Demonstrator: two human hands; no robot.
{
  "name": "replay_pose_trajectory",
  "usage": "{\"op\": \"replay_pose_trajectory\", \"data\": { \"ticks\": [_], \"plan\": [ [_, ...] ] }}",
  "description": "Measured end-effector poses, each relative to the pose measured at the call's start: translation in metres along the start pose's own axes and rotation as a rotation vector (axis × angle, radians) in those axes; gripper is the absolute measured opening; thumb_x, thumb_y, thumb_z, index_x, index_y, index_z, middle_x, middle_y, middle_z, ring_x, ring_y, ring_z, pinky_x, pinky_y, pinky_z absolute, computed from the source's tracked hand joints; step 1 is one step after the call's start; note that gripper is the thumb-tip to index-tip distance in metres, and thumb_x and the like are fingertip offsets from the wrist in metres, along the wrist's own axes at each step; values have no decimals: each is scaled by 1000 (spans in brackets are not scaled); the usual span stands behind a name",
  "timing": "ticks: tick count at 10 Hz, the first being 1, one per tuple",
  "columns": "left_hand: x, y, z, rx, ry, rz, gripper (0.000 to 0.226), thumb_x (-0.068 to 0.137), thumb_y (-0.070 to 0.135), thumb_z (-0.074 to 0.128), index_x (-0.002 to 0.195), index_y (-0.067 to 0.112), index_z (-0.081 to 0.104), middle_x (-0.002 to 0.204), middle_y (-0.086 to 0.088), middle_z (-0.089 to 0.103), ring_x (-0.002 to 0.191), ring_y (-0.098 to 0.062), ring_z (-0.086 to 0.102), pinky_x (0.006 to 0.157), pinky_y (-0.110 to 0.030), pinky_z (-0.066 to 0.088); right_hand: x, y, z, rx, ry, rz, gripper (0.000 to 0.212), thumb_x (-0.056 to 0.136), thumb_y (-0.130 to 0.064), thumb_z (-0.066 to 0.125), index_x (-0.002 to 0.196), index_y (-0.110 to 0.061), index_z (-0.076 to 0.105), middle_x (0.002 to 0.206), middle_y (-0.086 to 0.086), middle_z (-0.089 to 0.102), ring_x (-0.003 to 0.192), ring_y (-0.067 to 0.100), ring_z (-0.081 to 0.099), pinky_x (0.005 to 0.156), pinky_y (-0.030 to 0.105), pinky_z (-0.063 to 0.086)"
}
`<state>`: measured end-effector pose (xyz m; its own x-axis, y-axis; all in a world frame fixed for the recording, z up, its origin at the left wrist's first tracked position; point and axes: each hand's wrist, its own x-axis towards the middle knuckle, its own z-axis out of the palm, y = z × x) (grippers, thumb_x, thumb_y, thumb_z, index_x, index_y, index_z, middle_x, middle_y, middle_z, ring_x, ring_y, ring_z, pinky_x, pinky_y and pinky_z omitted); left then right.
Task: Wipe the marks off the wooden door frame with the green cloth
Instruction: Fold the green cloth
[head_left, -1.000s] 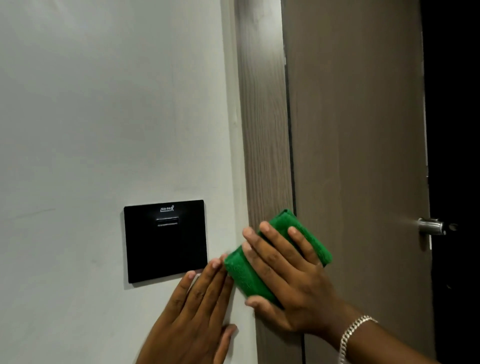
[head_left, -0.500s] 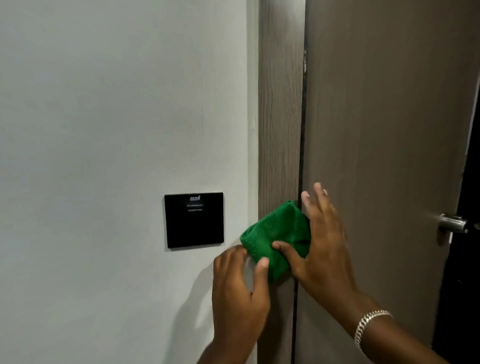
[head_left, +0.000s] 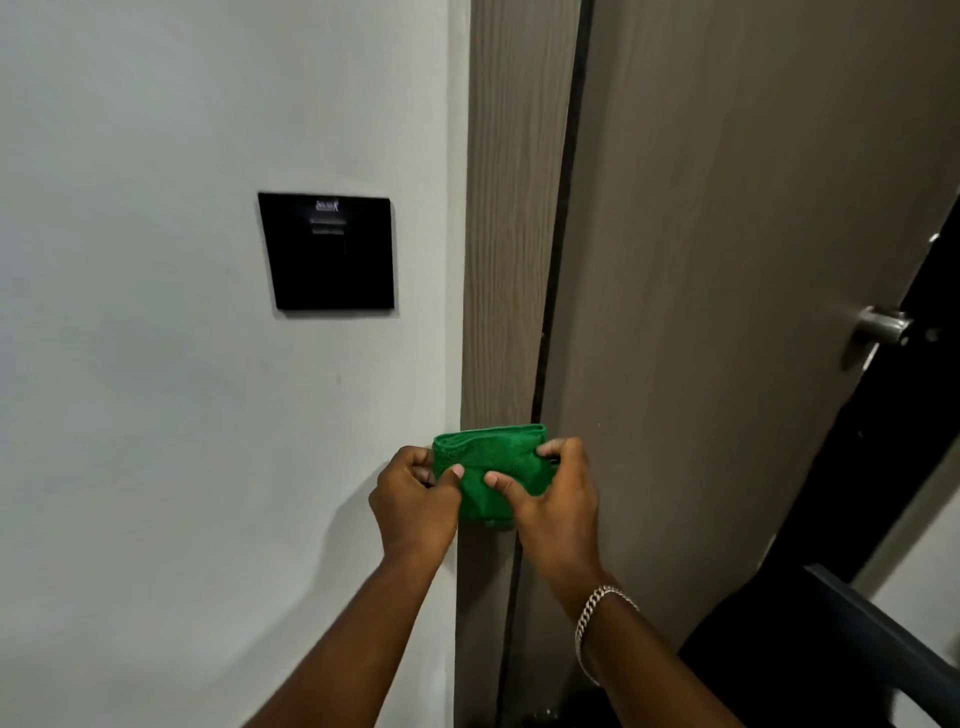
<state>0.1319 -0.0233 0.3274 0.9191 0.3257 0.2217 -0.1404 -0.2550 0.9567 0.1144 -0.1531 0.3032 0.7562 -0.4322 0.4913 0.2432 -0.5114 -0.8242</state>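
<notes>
A folded green cloth (head_left: 491, 465) is held in front of the wooden door frame (head_left: 511, 218), a grey-brown vertical strip between the white wall and the door. My left hand (head_left: 415, 504) pinches the cloth's left edge. My right hand (head_left: 558, 501), with a silver bracelet on its wrist, grips the cloth's right side. Both thumbs press on the cloth's front. Whether the cloth touches the frame I cannot tell. No marks on the frame are plain to see.
A black square wall panel (head_left: 327, 252) sits on the white wall (head_left: 156, 364) left of the frame. The brown door (head_left: 727, 260) stands right of the frame, with a metal handle (head_left: 880, 325) at its right edge. Dark space lies beyond the door.
The cloth has moved down the frame, well below the black panel. My left hand left the wall and took hold of the cloth; my right hand changed from a flat press to a grip.
</notes>
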Motion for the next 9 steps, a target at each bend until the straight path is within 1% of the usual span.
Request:
{"op": "replay_pose_trajectory", "data": {
  "ticks": [1, 2, 3, 4, 5, 6, 7, 8, 9],
  "plan": [
    [-16, -39, 1, -29, -12, -126, 21, 78, 13, 73, 73, 27, 58, 70, 4, 60, 69, -15, 60, 68, -28, 55, -29, 31, 6, 84, -82, 149, 48, 69, -24, 88, 88, -33, 45, 97, -3, 61, 86, 9, 61, 65, 9, 48],
    [-48, -101, -2, -69, -53, -221, 20, 81, 14, 72, 79, 32, 63, 75, 11, 62, 75, -14, 63, 72, -30, 56, -80, 80, 11, 162, -93, 344, 33, 78, -9, 76, 84, -30, 52, 86, -6, 63, 75, 7, 61, 66, 24, 53],
    [-74, -149, -4, -12, -88, -286, 16, 80, 15, 73, 94, 23, 72, 76, 12, 64, 78, -18, 65, 77, -31, 55, -118, 113, 16, 160, -114, 455, 31, 82, 0, 63, 81, -30, 55, 84, -7, 62, 78, 12, 59, 75, 30, 50],
    [-126, -229, -4, 97, -158, -430, 30, 77, 10, 72, 106, 17, 73, 78, 6, 69, 82, -20, 70, 80, -32, 57, -186, 166, 22, 63, -161, 550, 39, 79, 9, 57, 82, -30, 55, 84, -11, 63, 83, 13, 61, 73, 11, 47],
    [-159, -272, -2, 124, -201, -534, 28, 75, 3, 70, 96, 21, 75, 72, 10, 69, 77, -17, 70, 76, -31, 58, -224, 197, 23, -22, -194, 583, 39, 77, 9, 59, 87, -28, 55, 85, -8, 65, 83, 16, 64, 67, 4, 45],
    [-186, -319, 7, 245, -262, -585, 31, 73, 4, 67, 63, 32, 65, 62, 14, 63, 70, -16, 66, 63, -22, 53, -263, 236, 27, -204, -282, 505, 35, 75, 6, 61, 100, -18, 59, 96, 2, 68, 88, 18, 63, 75, 11, 42],
    [-200, -338, 13, 328, -324, -608, 26, 75, 4, 64, 73, 30, 69, 63, 13, 61, 67, -13, 62, 54, -12, 46, -286, 259, 31, -282, -343, 523, 33, 77, 5, 60, 105, -12, 60, 101, 8, 69, 94, 21, 64, 82, 21, 46],
    [-204, -347, 17, 322, -391, -626, 33, 78, -1, 57, 98, 21, 72, 68, 13, 60, 64, -3, 55, 45, 2, 37, -285, 275, 34, -331, -355, 676, 31, 81, 5, 59, 109, -7, 61, 107, 16, 71, 102, 32, 67, 85, 30, 50],
    [-203, -332, 1, 306, -339, -561, 33, 80, -1, 58, 102, 20, 71, 87, 4, 73, 84, -13, 64, 58, 8, 35, -297, 254, 33, -388, -423, 518, 37, 86, -4, 62, 123, -6, 59, 122, 17, 67, 116, 32, 62, 99, 34, 48]
  ]
}}
